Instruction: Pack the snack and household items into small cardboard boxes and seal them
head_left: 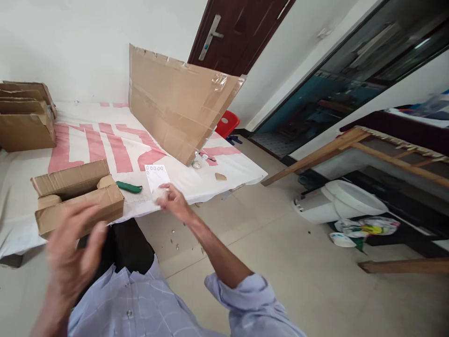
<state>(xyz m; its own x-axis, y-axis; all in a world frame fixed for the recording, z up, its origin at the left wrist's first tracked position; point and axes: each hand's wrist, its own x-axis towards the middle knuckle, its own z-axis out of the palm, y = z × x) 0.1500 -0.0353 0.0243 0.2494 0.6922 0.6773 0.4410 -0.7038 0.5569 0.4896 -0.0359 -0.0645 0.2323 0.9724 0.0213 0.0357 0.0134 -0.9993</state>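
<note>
My right hand (172,200) is over the front edge of the table, its fingers closed on a small whitish round object (159,194), blurred and partly covered. Just behind it lies a white sheet of paper (156,175) with a row of handwritten round marks. Blurred by motion, my left hand (79,238) is raised in front of an open cardboard box (105,202), fingers apart and holding nothing. Between the box and the paper rests a green-handled tool (129,187), perhaps a utility knife.
A large cardboard sheet (175,103) stands tilted on the cloth-covered table (224,161). More cardboard boxes (26,128) stand at the left. A scrap of cardboard (220,177) lies near the right end. On the floor are a white bucket (345,199) and a wooden-legged table (308,161).
</note>
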